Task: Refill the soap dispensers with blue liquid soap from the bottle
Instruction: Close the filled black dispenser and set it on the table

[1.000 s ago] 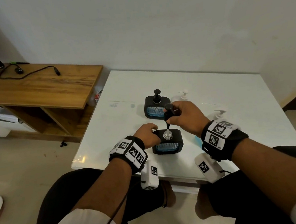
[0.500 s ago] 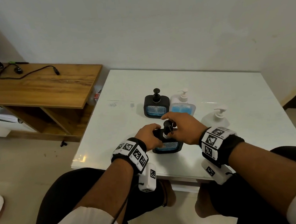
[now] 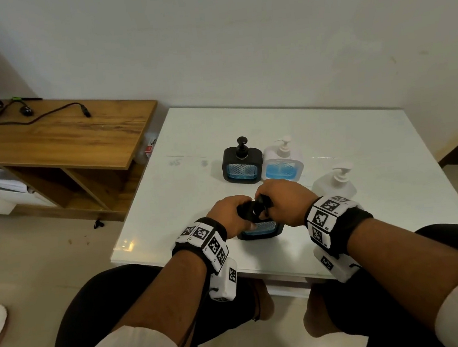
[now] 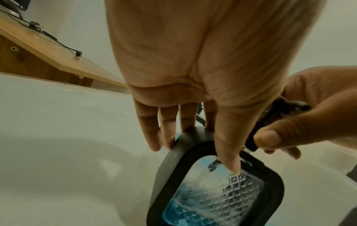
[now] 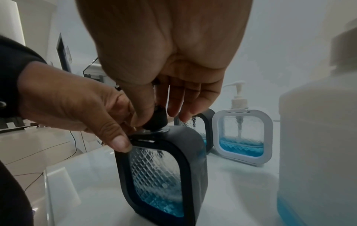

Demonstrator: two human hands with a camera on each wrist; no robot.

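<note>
**Dispenser pump goes back on the near black bottle**

Dispenser nearest the person stands at the front edge of the white tabletop, upright, its long axis vertical and its clear patterned face toward the person, blue soap filling only its lower part. A second ago its neck stood bare with the pump lifted above it; now the pump collar sits down on the neck, so filling of this one looks finished and the cap is probably being screwed tight. The left hand grips the dispenser's top corner, fingers curled behind the black frame and thumb pressed on the front. The right hand pinches the pump collar from above between thumb and fingers.

Just right of the hands stands the white refill bottle, blue soap low in it. Farther back, side by side, stand a second black dispenser and a white dispenser, both upright with pumps on and blue soap inside. Beyond the tabletop's left edge is a wooden shelf with a black cable.
</note>
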